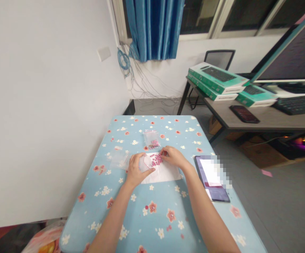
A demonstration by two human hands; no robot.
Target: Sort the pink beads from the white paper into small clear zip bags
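Several pink beads [156, 160] lie in a loose pile on a white sheet [165, 175] at the middle of the table. My left hand [136, 170] is closed on the edge of a small clear zip bag [145, 161], whose pink-edged mouth faces the beads. At the pile's right side is my right hand [170, 155], thumb and fingers pinched together; whatever is between the fingertips is too small to make out. Just beyond the sheet lies another clear zip bag [152, 140] with pink beads inside. A flat clear bag [118, 160] rests left of my left hand.
The table [131, 225] has a blue flowered cover. A tablet or large phone [210, 179] lies near its right edge. To the right, a desk [263, 122] carries keyboard boxes [218, 79], a phone [244, 114] and a monitor [292, 52]. A white wall stands close on the left.
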